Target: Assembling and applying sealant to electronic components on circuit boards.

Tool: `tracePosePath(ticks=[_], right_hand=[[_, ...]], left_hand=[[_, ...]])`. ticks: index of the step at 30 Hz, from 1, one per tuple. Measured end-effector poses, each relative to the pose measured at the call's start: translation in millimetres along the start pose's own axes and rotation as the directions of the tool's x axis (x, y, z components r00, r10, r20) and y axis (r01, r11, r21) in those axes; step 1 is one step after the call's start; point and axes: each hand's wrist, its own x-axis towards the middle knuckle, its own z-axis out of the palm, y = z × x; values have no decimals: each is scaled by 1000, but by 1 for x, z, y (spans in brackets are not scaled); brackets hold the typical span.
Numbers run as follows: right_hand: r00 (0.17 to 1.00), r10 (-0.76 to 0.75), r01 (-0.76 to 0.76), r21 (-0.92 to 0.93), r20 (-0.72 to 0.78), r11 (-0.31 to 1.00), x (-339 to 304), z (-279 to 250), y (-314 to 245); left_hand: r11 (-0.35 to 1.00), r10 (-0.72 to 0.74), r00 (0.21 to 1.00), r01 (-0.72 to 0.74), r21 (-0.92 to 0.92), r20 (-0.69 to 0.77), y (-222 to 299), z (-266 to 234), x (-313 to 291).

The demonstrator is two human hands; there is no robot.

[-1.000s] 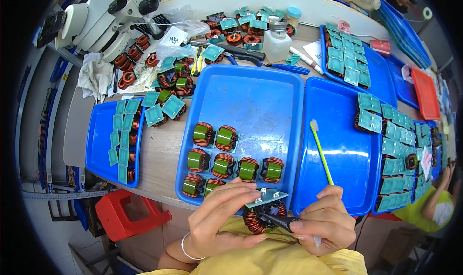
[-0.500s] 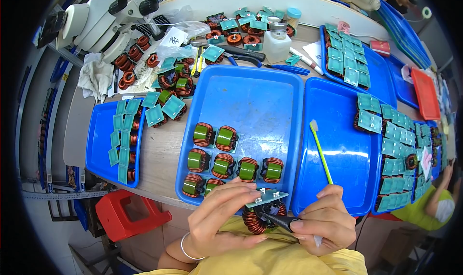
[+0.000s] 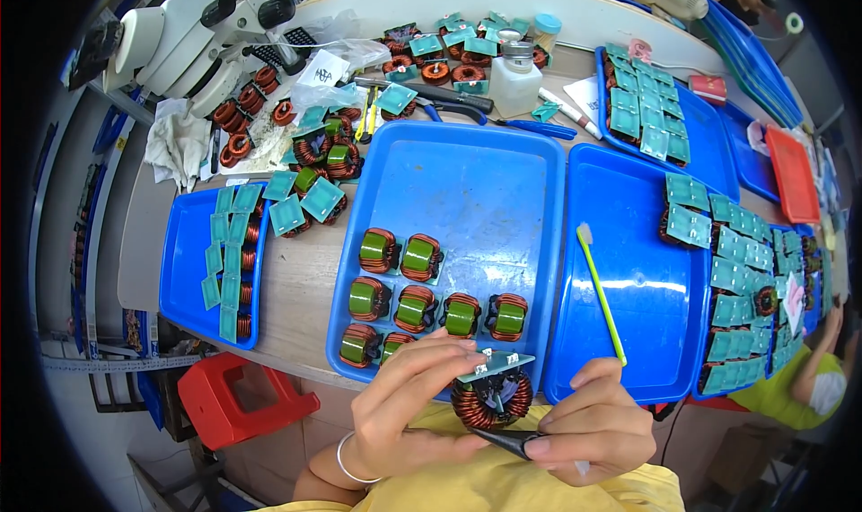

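Observation:
My left hand (image 3: 409,404) holds a copper-wound toroid coil (image 3: 491,406) by the teal circuit board (image 3: 499,365) on its top, fingers over the board and thumb beneath. Small white pieces show on the board. My right hand (image 3: 593,427) grips a black tapered tool (image 3: 507,440); its pointed tip lies just below the coil, near my left thumb. A whitish end of something shows under the right fingers. Just beyond that hand, a yellow-green brush (image 3: 600,288) lies in the right blue tray (image 3: 575,207).
The middle blue tray (image 3: 458,135) holds several coils with green bands (image 3: 416,307). A narrow blue tray (image 3: 184,252) stands left, with board-topped coils. Pliers (image 3: 449,108), a white bottle (image 3: 516,86) and a microscope (image 3: 171,50) are behind. A red stool (image 3: 233,404) is at lower left.
My right hand has drawn the black tool down, away from inside the coil to below it. The left hand and the coil have barely moved.

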Motion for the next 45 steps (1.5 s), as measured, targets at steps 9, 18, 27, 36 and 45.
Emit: tracePosePath(ticks=[9,18,27,36,45], right_hand=[[969,211,-181,208,-130,961,-14,10,19],[977,210,-202,180,-24,963,-21,17,19],[970,243,-237,273,13,932,-20,15,16],[974,227,-212,373,4,903,-23,16,19],[984,170,-158,190,-48,969,-21,11,12]], left_hand=[[729,-351,936,289,-620,23,-10,17,-9],[791,-237,971,215,-573,38,-16,16,-7],[668,-234,967,233,-707,98,-17,10,-17],[911,-109,991,130,-392,76,-9,4,-8],[720,-200,960,278,-636,193,-3,7,-10]])
